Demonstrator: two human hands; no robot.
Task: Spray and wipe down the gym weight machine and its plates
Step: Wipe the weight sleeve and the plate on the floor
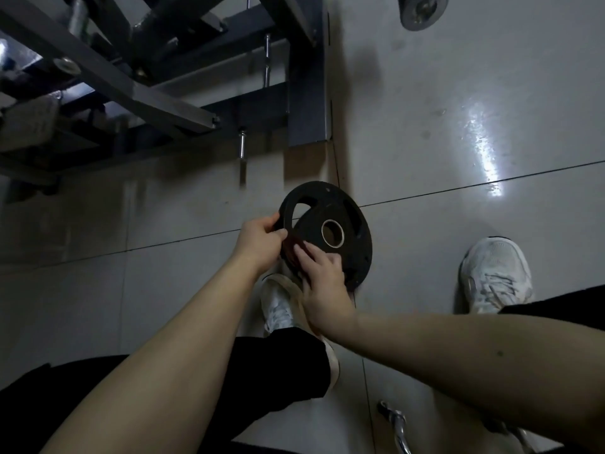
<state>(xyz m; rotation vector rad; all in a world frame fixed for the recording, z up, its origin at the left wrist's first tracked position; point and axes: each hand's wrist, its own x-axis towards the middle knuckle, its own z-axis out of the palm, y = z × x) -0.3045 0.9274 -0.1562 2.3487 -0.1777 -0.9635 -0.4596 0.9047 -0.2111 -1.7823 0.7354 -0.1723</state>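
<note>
Left hand [262, 237] grips the rim of the black weight plate [357, 244], fingers curled round its edge. The right hand [322, 283] lays near-straight fingers, held together, on a dark reddish cloth [292, 253] against the plate's face. The tilted plate is just above a white shoe [278, 306] and the tiled floor [458, 224], the grey machine frame [307, 93] beyond.
</note>
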